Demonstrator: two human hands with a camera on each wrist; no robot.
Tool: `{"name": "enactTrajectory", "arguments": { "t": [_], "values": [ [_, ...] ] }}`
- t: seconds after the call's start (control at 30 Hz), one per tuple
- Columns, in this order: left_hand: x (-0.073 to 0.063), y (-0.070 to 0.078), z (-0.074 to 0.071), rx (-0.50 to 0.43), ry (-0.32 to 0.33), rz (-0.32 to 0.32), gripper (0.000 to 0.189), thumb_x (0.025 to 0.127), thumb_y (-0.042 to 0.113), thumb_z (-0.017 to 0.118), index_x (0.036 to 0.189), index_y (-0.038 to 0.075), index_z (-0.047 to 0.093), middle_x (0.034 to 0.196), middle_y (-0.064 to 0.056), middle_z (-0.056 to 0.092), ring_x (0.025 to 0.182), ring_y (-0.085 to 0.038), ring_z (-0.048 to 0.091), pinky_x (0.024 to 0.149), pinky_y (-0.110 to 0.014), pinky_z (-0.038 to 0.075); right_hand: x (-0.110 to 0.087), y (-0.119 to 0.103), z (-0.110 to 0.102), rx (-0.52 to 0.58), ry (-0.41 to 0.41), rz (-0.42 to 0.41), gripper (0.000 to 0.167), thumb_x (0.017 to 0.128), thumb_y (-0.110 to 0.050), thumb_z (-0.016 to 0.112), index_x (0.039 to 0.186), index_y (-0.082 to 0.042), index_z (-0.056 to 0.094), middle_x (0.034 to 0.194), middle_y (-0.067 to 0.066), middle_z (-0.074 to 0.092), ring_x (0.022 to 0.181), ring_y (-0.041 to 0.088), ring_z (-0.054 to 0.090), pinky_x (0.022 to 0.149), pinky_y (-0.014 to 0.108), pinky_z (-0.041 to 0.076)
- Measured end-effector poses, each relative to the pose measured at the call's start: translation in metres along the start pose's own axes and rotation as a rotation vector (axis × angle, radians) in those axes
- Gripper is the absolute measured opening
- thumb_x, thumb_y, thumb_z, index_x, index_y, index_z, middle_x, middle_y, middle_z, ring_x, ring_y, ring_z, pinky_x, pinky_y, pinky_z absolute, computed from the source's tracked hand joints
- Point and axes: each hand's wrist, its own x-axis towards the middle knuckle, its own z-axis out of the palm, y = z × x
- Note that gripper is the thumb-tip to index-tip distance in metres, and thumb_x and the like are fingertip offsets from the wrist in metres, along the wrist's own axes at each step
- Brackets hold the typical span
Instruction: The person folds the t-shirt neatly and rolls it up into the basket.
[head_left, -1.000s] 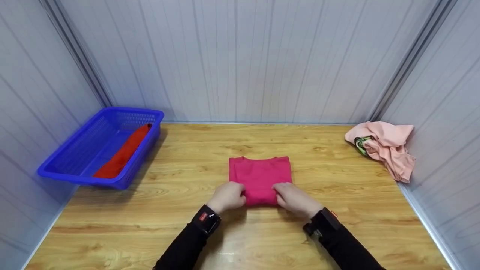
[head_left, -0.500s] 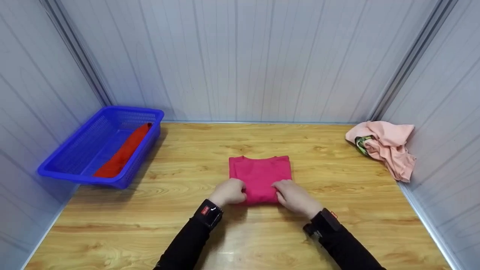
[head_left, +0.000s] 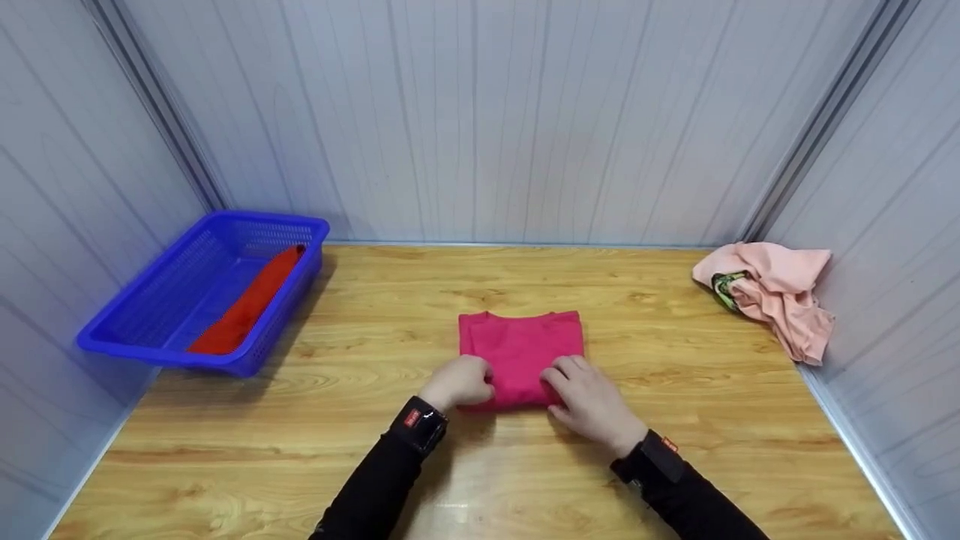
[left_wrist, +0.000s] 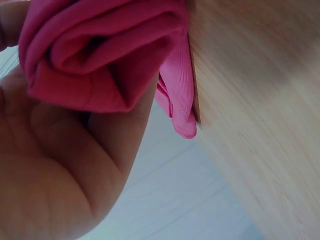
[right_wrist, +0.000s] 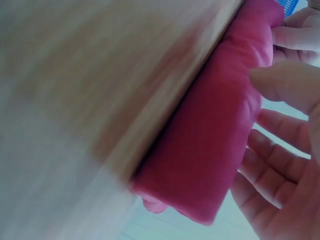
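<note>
A pink-red shirt (head_left: 517, 341) lies folded at the middle of the table, its near edge rolled over. My left hand (head_left: 459, 381) grips the left end of the roll; in the left wrist view, layered cloth (left_wrist: 100, 55) curls between thumb and fingers. At the other end, my right hand (head_left: 592, 401) has its fingers loosely bent and spread over the cloth. The right wrist view shows the right thumb (right_wrist: 287, 85) apart from the fingers, with the rolled edge (right_wrist: 200, 135) beside them and not pinched.
A blue plastic basket (head_left: 161, 300) stands on the left of the wooden table (head_left: 375, 465), with an orange-red folded cloth (head_left: 251, 304) inside. A crumpled light pink garment (head_left: 780, 289) lies by the right wall. Pale panels (head_left: 495, 120) enclose the table.
My right hand has loosened from the roll, its fingers spreading, and has shifted slightly. The left hand has moved slightly away from me and keeps its grip. The shirt stays in place.
</note>
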Motion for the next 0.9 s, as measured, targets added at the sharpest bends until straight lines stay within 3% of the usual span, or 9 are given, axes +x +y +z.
{"name": "enactTrajectory", "arguments": {
  "t": [0.23, 0.4, 0.63, 0.77, 0.9],
  "values": [
    [0.000, 0.000, 0.002, -0.014, 0.009, -0.011, 0.035, 0.078, 0.011, 0.062, 0.057, 0.020, 0.035, 0.052, 0.009, 0.029, 0.046, -0.009, 0.031, 0.045, -0.027, 0.029, 0.002, 0.004, 0.000, 0.016, -0.040, -0.011, 0.048, 0.065, -0.006, 0.084, 0.107, -0.009, 0.060, 0.103, 0.005, 0.057, 0.093, 0.025, 0.055, 0.082, 0.037, 0.049],
    [-0.003, 0.004, 0.006, 0.057, 0.082, -0.001, 0.031, 0.076, 0.013, 0.063, 0.058, 0.019, 0.038, 0.053, 0.007, 0.033, 0.049, -0.011, 0.036, 0.045, -0.028, 0.030, 0.003, 0.007, 0.002, 0.051, -0.051, -0.011, 0.046, 0.066, -0.002, 0.083, 0.105, -0.009, 0.059, 0.101, 0.004, 0.056, 0.092, 0.024, 0.055, 0.080, 0.036, 0.049],
    [-0.018, 0.017, 0.015, 0.393, 0.274, 0.077, 0.012, 0.074, 0.014, 0.069, 0.072, 0.010, 0.058, 0.075, -0.006, 0.058, 0.071, -0.025, 0.060, 0.059, -0.039, 0.050, 0.001, 0.010, 0.004, 0.087, -0.065, 0.004, 0.045, 0.069, -0.003, 0.082, 0.108, -0.009, 0.060, 0.102, 0.004, 0.056, 0.094, 0.024, 0.055, 0.082, 0.037, 0.049],
    [-0.025, 0.023, 0.021, 0.528, 0.369, 0.113, 0.014, 0.070, 0.013, 0.072, 0.080, 0.007, 0.063, 0.084, -0.009, 0.058, 0.081, -0.027, 0.059, 0.068, -0.040, 0.050, 0.001, 0.010, 0.005, 0.103, -0.062, 0.015, 0.043, 0.071, -0.002, 0.080, 0.108, -0.009, 0.060, 0.101, 0.004, 0.057, 0.093, 0.025, 0.055, 0.082, 0.038, 0.049],
    [-0.028, 0.026, 0.027, 0.615, 0.398, 0.112, 0.019, 0.069, 0.008, 0.074, 0.085, 0.006, 0.064, 0.086, -0.008, 0.055, 0.082, -0.025, 0.055, 0.068, -0.036, 0.049, 0.001, 0.010, 0.005, 0.115, -0.065, 0.032, 0.042, 0.071, -0.001, 0.079, 0.109, -0.009, 0.061, 0.103, 0.004, 0.057, 0.095, 0.026, 0.056, 0.082, 0.039, 0.050]
  ]
}}
